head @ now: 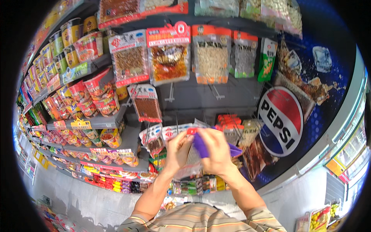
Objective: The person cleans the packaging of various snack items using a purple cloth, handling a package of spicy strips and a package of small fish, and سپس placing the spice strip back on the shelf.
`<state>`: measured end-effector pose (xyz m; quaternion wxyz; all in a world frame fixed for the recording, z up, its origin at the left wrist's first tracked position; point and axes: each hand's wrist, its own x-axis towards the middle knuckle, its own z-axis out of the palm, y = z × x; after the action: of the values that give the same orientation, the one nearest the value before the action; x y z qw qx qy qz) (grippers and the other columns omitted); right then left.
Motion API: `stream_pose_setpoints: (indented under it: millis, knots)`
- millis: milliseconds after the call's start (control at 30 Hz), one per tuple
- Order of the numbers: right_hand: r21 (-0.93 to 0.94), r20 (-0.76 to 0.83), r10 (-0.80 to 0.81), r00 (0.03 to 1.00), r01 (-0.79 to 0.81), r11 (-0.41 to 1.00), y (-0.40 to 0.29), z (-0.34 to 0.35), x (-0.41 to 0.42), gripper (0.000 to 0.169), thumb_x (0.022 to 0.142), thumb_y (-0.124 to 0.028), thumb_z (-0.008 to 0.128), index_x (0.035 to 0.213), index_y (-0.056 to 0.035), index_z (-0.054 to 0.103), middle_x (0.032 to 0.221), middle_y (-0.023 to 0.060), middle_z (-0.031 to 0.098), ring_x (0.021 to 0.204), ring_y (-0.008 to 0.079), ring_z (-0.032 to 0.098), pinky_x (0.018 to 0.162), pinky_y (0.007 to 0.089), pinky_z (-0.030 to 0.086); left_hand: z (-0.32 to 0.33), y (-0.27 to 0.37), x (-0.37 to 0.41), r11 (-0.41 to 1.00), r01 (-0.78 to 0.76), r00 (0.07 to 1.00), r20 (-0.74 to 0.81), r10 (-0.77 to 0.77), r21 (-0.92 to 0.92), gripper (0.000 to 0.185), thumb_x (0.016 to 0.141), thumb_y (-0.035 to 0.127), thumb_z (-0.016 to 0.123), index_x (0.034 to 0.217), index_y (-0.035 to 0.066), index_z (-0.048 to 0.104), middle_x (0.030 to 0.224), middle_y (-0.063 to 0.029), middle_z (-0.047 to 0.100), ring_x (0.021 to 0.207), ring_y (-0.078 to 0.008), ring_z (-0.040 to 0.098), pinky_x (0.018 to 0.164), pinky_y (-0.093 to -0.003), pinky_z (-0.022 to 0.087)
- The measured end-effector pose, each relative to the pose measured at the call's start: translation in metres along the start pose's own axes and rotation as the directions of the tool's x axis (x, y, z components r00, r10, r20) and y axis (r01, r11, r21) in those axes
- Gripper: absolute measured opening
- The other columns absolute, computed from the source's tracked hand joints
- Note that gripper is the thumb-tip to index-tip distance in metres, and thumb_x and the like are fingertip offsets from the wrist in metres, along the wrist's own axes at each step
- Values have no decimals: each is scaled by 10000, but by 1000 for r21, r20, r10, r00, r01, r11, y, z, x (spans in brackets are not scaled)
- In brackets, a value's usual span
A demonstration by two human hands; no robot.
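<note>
My left hand (177, 149) holds a clear plastic snack packet (193, 159) with a red top by its left edge. Bunched in my right hand (214, 149) is a purple cloth (200, 145), blurred, lying against the packet's upper right side; a corner of it sticks out to the right of the hand. Part of the packet is hidden behind the fingers. Just left of my left hand hangs a packet of dark snack (153, 142), and right of my right hand hang seed packets (249, 130).
Larger snack packets (169, 58) hang on hooks above the hands. Bare metal hooks (170, 94) jut from the grey back panel. Shelves of instant noodle tubs (101, 90) stand at left, with a Pepsi panel (281, 120) at right. Low racks of small snacks (191, 187) lie below.
</note>
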<state>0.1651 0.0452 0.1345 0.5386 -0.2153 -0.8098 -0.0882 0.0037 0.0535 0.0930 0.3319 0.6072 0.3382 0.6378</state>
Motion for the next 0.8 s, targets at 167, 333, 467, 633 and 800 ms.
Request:
stream_pose_setpoints:
  millis: [167, 333, 467, 633, 800]
  knots:
    - [-89, 117, -149, 982, 160, 983, -4, 21, 3, 461, 784, -60, 594, 1234, 32, 614, 1330, 190, 576, 1258, 372, 537, 1003, 469, 446, -2, 2, -6, 972, -84, 986, -158, 50, -219, 291, 939, -29, 565, 1223, -22, 625, 1137, -88, 684, 1015, -151, 644, 888, -282, 511]
    - [-167, -7, -57, 998, 55, 984, 30, 10, -14, 467, 741, 37, 586, 1206, 15, 623, 1301, 185, 587, 1250, 376, 540, 1027, 454, 456, -10, 12, -7, 919, -65, 977, -212, -21, -388, 249, 994, 83, 571, 1203, -39, 632, 1128, -96, 692, 1059, -150, 633, 954, -297, 470]
    - [-163, 31, -12, 999, 17, 987, 42, -3, -21, 505, 705, 90, 591, 1205, 18, 619, 1303, 177, 592, 1253, 371, 538, 1026, 440, 461, -16, 8, -5, 898, -69, 955, -290, -67, -435, 241, 1003, 75, 554, 1201, -36, 634, 1142, -92, 683, 1035, -131, 626, 930, -280, 467]
    - [13, 194, -99, 976, 99, 995, 13, 14, -61, 547, 684, 50, 592, 1231, 17, 603, 1276, 171, 606, 1227, 351, 559, 998, 443, 476, -23, 3, 5, 832, -99, 942, -322, -100, -546, 212, 1009, 99, 554, 1158, -19, 648, 1133, -81, 682, 1035, -132, 622, 938, -289, 464]
    - [169, 183, 348, 919, -378, 910, 19, -6, -116, 521, 699, 94, 535, 1214, 29, 585, 1162, 202, 624, 1062, 357, 614, 952, 427, 487, -43, 0, 3, 839, -83, 944, -312, -106, -537, 266, 1002, 109, 568, 1228, -27, 601, 1206, -105, 649, 1097, -164, 606, 973, -313, 448]
